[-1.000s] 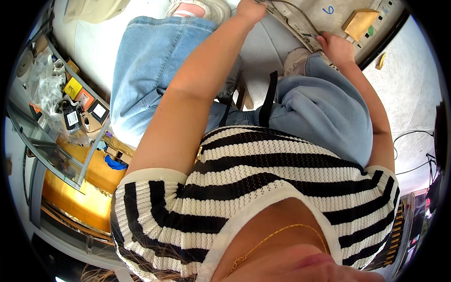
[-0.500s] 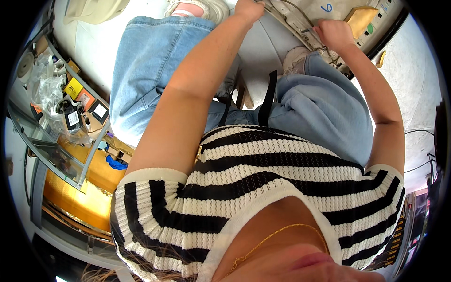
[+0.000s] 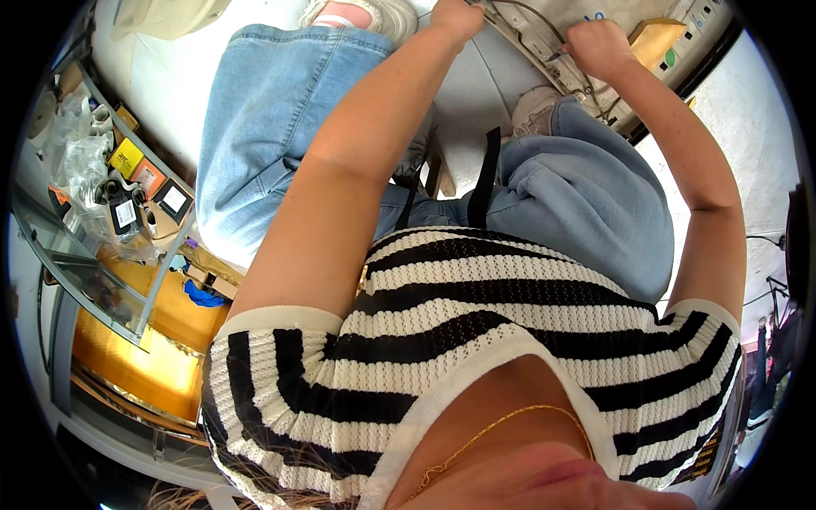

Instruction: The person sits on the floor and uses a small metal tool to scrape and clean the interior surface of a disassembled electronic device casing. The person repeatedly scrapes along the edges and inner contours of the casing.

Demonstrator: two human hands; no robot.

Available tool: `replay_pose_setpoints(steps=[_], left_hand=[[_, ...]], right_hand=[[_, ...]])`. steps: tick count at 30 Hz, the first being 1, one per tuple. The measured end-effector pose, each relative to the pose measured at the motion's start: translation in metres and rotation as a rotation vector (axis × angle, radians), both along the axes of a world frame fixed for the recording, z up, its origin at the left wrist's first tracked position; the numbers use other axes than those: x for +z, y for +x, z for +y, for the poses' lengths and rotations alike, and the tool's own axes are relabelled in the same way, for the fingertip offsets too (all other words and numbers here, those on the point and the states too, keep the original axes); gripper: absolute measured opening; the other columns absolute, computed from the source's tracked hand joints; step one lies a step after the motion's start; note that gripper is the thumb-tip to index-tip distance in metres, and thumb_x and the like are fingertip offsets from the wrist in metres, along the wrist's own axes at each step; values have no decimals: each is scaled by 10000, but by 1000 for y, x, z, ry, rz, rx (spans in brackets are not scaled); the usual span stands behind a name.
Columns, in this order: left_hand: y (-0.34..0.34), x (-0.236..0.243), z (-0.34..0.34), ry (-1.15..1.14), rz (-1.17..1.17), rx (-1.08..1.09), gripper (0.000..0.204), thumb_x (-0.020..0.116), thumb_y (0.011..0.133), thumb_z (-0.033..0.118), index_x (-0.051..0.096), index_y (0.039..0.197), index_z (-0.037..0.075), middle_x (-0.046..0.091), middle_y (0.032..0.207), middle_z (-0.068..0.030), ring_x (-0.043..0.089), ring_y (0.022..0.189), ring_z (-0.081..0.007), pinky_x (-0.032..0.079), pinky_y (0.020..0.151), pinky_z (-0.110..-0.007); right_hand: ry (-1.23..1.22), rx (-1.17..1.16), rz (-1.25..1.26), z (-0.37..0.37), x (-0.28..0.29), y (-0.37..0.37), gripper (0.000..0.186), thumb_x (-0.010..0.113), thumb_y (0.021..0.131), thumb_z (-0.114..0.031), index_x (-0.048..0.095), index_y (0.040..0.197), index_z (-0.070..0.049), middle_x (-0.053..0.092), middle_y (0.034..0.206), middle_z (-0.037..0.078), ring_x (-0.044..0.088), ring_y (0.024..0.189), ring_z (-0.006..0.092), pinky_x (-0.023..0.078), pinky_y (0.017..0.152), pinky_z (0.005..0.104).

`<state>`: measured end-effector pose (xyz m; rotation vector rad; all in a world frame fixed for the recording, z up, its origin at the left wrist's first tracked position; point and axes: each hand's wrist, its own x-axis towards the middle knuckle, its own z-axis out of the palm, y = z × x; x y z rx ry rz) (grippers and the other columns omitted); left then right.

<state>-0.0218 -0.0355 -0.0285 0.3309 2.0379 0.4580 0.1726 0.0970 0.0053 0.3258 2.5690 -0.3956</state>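
At the top of the frame, the long panel [image 3: 544, 51] under both hands looks like dull grey metal with thin, smooth-coated wires along it. Beside it in the upper right sits a matt brown cardboard box [image 3: 653, 38]. The jeans [image 3: 272, 110] are soft, faded blue denim. The striped top [image 3: 476, 340] is a chunky, open-textured knit, matt black and cream. At the left, the shelf [image 3: 93, 272] has glossy glass and a pale metal frame, with crinkled clear plastic bags [image 3: 72, 157] shining on it.

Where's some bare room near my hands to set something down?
Bare grey surface lies between the left hand and right hand, below the cabled frame. The glass shelf at far left is crowded with small boxes.
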Motion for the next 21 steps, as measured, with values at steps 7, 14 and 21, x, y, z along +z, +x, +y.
replay_pose_setpoints(steps=[7,14,21], left_hand=[[-1,-6,0,-4,-42,35,309,575,783,162,599,955,-94,638,841,-240,624,752,-331,475,649,-395],[2,-12,-1,13,6,44,311,569,789,149,589,970,-103,631,884,-260,624,826,-346,479,691,-395],[2,-26,-3,-12,58,-79,332,576,795,177,598,964,-108,619,941,-285,610,906,-372,480,756,-404]], right_hand=[[7,114,-65,3,-1,-17,271,615,809,-294,643,674,-62,633,684,110,631,716,288,482,660,384],[10,232,-7,7,-6,-29,154,634,729,-194,654,638,-71,629,656,110,632,710,281,478,649,375],[41,363,-83,6,-6,-43,68,633,682,-131,659,625,-104,632,667,101,633,706,268,483,623,359]])
